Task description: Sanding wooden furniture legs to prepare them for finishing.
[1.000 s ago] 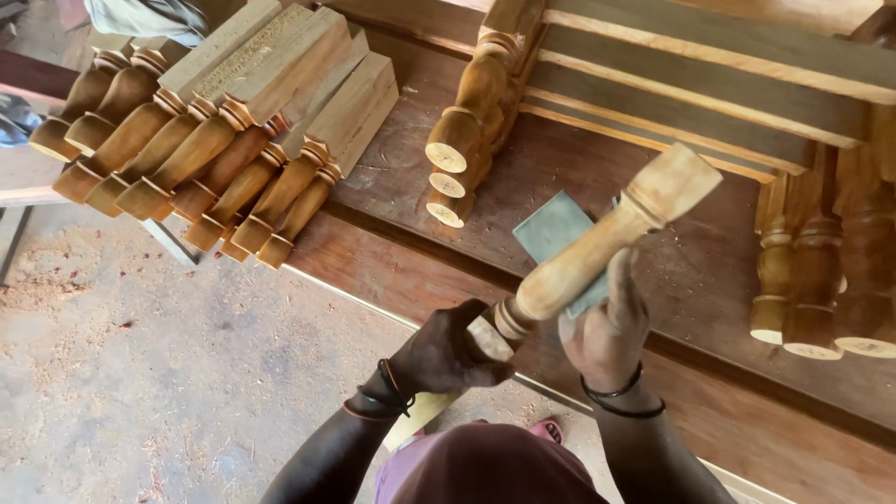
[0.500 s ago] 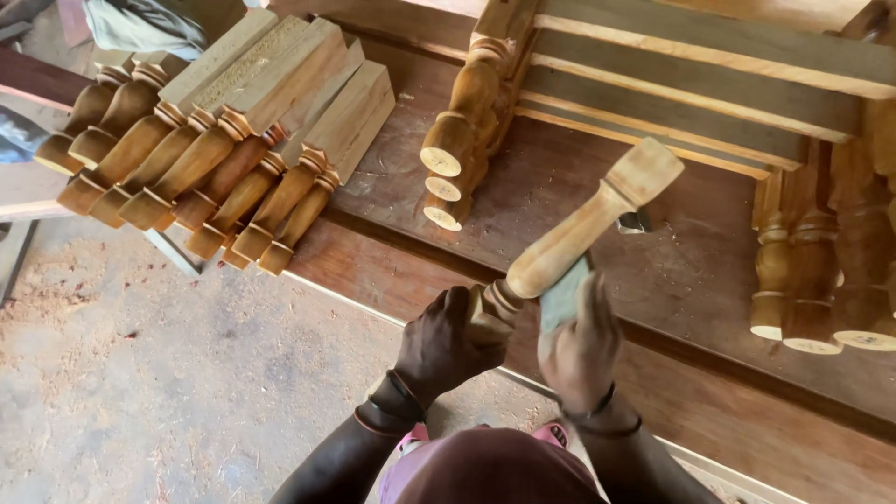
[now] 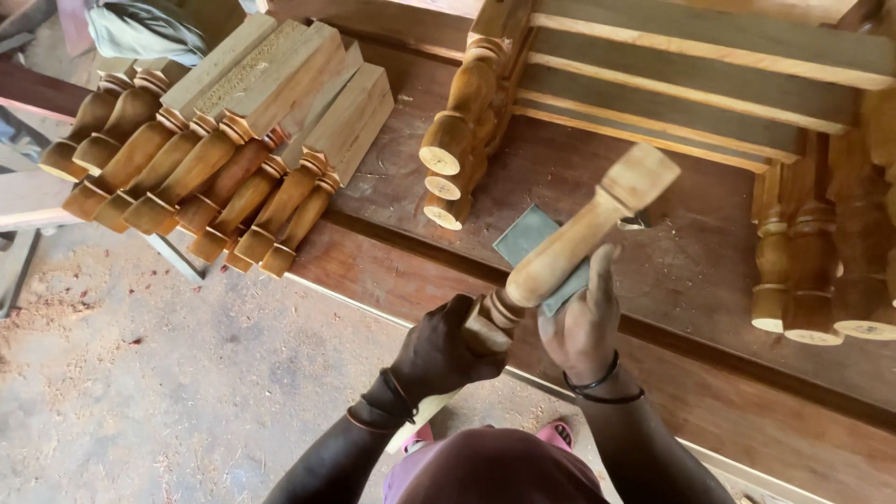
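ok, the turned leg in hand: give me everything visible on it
The leg is pale turned wood, bare-looking: a square block at the far end, a smooth round shaft, ring beads near the near end. It tilts up and away over the dark bench. The left hand grips the beaded end; the right hand presses grey sandpaper against the shaft from beneath. Nothing else touches it.

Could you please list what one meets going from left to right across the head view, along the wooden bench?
Stack of turned legs → three legs lying end-on → left hand gripping the turned leg → right hand pressing grey sandpaper against it → upright turned legs at the far right.
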